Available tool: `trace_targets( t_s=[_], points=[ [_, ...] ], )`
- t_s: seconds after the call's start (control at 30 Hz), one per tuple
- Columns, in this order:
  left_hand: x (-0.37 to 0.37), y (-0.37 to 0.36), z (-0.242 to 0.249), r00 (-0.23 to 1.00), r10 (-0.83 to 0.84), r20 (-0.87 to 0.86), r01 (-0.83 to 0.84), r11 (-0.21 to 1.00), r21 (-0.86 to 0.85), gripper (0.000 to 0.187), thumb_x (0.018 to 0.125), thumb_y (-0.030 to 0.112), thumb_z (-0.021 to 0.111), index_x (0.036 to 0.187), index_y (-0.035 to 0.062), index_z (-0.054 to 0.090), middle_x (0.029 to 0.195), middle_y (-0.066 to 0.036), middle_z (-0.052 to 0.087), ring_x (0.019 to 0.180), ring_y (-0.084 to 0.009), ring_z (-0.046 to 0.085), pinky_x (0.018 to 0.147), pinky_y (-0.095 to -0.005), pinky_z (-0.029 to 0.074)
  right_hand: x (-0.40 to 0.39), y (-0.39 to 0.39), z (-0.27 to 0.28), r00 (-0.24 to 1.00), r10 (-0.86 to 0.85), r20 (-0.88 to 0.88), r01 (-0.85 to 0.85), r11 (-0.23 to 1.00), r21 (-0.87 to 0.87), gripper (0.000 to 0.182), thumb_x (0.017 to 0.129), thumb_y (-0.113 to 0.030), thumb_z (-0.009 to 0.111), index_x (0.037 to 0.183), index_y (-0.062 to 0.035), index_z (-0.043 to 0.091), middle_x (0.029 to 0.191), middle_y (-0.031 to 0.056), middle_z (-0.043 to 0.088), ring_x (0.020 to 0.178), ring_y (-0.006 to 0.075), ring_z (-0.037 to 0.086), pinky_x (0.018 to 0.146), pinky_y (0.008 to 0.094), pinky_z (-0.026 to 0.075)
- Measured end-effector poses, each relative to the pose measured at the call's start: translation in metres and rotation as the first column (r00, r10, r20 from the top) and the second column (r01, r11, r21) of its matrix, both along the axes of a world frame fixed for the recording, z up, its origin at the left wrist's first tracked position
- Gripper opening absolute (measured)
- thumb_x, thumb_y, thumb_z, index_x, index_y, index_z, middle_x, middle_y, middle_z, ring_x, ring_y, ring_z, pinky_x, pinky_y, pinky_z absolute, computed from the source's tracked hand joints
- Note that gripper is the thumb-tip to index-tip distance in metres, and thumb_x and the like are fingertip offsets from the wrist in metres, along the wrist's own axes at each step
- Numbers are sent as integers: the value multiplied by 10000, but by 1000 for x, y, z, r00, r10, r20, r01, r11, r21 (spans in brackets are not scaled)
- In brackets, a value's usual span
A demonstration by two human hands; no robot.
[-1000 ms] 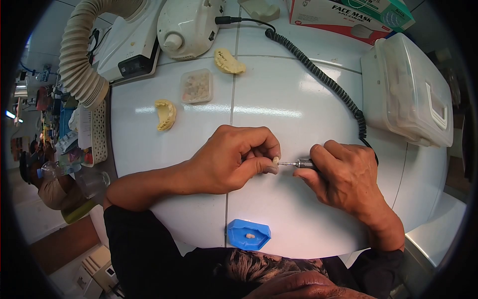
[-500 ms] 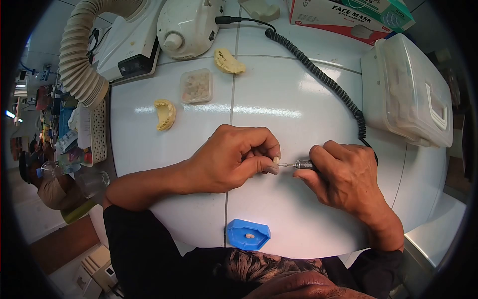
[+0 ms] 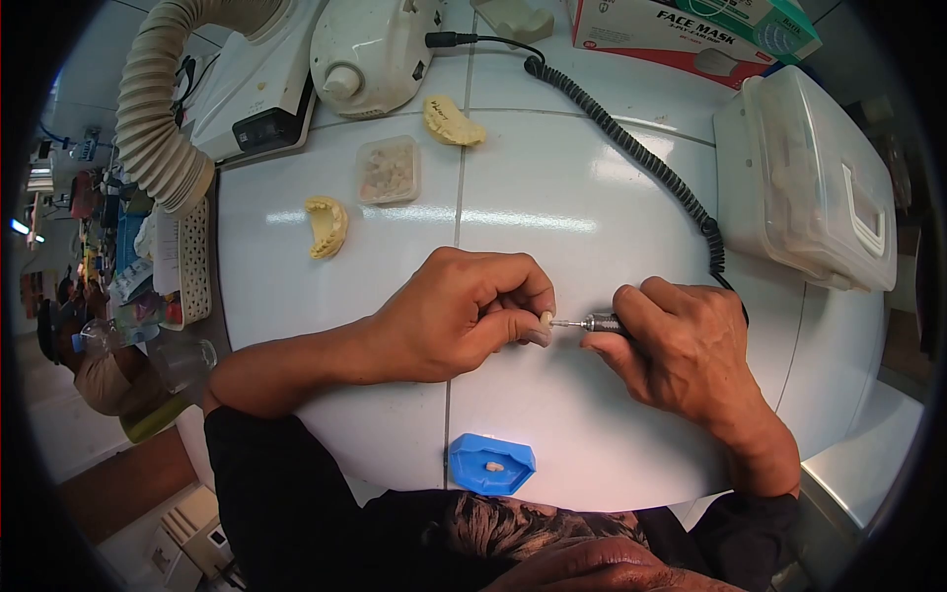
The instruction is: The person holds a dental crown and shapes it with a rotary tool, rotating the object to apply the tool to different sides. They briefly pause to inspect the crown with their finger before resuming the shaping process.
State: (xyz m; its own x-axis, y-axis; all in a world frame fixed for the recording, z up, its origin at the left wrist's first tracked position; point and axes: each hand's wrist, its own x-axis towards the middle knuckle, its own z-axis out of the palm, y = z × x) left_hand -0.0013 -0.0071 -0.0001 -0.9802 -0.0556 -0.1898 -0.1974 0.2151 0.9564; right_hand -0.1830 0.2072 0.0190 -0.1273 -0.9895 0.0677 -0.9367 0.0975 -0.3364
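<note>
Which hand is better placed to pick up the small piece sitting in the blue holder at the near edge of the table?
Probably the left hand: it lies almost directly above the blue holder and pinches only a small tooth piece. The right hand grips the corded drill and sits farther to the side.

Bare tabletop [image 3: 552, 178] beyond the hands; coiled cord [image 3: 631, 148] crosses it rightward.

Lying on the white tiled bench [image 3: 552, 187]: two yellow dental casts [image 3: 327, 226] [image 3: 453, 121], a small clear container [image 3: 389, 170], a blue tray [image 3: 491, 464], a lidded plastic box [image 3: 804, 178], a face-mask carton [image 3: 681, 28].
</note>
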Motion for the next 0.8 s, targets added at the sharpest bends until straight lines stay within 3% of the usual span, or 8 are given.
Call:
trace_targets(
  t_s=[0.8],
  points=[
    [0, 1, -1, 999, 22, -46, -22, 1000, -18, 69, 1004, -34, 716, 1070, -21, 701, 939, -87, 797, 790, -117, 760, 679, -256, 578, -3, 1, -2, 1000, -6, 11, 6, 1000, 3, 491, 1008, -510, 782, 777, -113, 609, 621, 28, 539, 454, 232, 565, 462, 383, 429]
  ],
)
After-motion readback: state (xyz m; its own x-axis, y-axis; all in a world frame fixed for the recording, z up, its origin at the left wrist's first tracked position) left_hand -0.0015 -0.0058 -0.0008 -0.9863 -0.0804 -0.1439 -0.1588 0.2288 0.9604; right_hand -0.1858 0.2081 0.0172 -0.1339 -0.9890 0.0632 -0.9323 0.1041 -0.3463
